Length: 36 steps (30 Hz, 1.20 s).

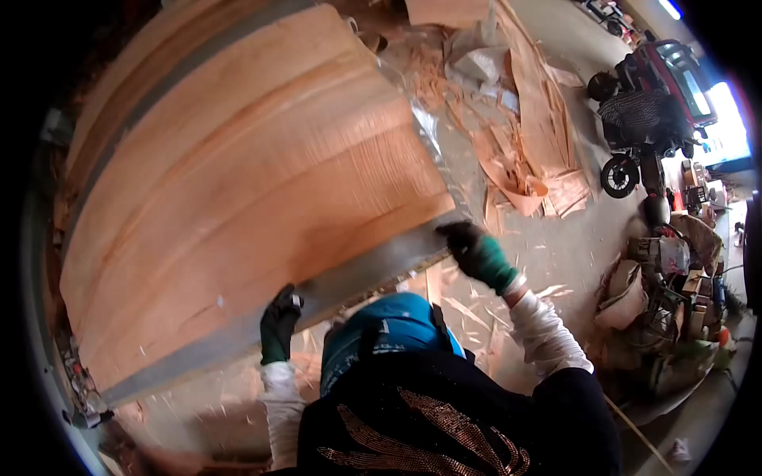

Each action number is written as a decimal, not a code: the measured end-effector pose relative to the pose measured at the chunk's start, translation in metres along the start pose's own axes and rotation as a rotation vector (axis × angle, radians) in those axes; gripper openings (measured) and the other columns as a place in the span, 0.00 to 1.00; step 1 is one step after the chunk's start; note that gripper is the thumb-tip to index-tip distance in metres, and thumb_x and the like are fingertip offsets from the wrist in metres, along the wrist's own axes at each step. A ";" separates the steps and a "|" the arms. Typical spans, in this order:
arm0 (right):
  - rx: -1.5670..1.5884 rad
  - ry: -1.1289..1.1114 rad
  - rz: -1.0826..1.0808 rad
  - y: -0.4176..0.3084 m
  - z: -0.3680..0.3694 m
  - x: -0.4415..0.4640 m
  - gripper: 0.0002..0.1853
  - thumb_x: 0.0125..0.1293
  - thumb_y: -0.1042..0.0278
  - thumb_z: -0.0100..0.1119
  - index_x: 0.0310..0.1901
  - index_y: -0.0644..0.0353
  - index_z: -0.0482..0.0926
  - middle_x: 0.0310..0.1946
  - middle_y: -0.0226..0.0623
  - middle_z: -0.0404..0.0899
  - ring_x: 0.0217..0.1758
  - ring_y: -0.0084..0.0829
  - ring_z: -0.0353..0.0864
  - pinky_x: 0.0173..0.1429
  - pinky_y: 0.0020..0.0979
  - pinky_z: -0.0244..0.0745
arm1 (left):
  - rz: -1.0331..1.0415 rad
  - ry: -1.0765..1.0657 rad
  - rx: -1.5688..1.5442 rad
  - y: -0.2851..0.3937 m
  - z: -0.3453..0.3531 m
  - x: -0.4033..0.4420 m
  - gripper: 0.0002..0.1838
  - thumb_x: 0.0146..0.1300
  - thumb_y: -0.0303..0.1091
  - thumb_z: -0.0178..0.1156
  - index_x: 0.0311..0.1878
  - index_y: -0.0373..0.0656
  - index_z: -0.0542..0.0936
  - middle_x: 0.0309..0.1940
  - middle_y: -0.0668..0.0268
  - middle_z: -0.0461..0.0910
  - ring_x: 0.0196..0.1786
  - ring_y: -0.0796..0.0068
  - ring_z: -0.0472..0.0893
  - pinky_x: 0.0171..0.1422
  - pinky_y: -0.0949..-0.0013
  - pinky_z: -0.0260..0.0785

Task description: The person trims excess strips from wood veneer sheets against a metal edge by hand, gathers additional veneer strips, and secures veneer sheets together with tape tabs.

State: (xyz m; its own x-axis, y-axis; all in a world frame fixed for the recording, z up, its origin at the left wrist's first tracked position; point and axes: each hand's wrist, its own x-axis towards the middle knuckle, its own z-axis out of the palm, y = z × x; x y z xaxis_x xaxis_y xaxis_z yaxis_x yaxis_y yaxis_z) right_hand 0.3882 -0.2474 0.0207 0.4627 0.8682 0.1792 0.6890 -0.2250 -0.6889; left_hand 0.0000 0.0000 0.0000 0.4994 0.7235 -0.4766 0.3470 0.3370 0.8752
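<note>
A wide sheet of wood veneer (262, 214) with reddish grain lies over a table, and a bare grey edge strip (373, 258) of that table shows along the near side. My left hand (279, 324), in a dark glove with a green cuff, is at this near edge. Its fingers are closed around a small pale-tipped thing that I cannot make out. At the right end of the strip, close to the veneer's corner, my right hand (476, 252) lies with its gloved fingers stretched out over the edge. The undersides of both hands are hidden.
Veneer scraps (516, 159) and shavings litter the floor beyond the table's right end. A three-wheeled vehicle (655, 103) stands at upper right. Below it is a pile of sacks and odds and ends (667, 293). My blue apron (389, 329) is close to the table edge.
</note>
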 end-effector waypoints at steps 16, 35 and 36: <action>-0.178 0.018 -0.126 0.016 0.000 0.076 0.19 0.54 0.68 0.66 0.50 0.51 0.82 0.51 0.44 0.81 0.48 0.48 0.81 0.50 0.44 0.77 | 0.027 0.099 0.321 -0.025 0.058 0.036 0.20 0.61 0.26 0.61 0.57 0.38 0.79 0.44 0.65 0.85 0.45 0.76 0.81 0.55 0.71 0.72; -0.387 -0.231 -0.192 0.040 -0.004 0.087 0.08 0.55 0.64 0.65 0.39 0.46 0.85 0.40 0.35 0.82 0.45 0.40 0.81 0.44 0.41 0.73 | 0.112 0.217 0.240 -0.036 0.069 0.035 0.17 0.60 0.28 0.63 0.53 0.38 0.82 0.43 0.63 0.85 0.45 0.76 0.81 0.54 0.71 0.73; -0.289 -0.172 -0.219 0.042 -0.005 0.086 0.07 0.55 0.66 0.66 0.36 0.46 0.86 0.41 0.35 0.82 0.45 0.41 0.81 0.45 0.41 0.74 | 0.087 0.222 0.262 -0.033 0.070 0.035 0.16 0.59 0.27 0.63 0.52 0.39 0.82 0.43 0.63 0.85 0.45 0.76 0.81 0.54 0.71 0.73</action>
State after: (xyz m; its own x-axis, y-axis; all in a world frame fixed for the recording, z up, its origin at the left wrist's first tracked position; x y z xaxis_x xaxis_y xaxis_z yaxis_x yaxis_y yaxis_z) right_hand 0.4596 -0.1846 0.0114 0.2044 0.9652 0.1628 0.9008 -0.1204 -0.4173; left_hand 0.0620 -0.0279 -0.0511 0.3616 0.8657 -0.3461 0.5169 0.1228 0.8472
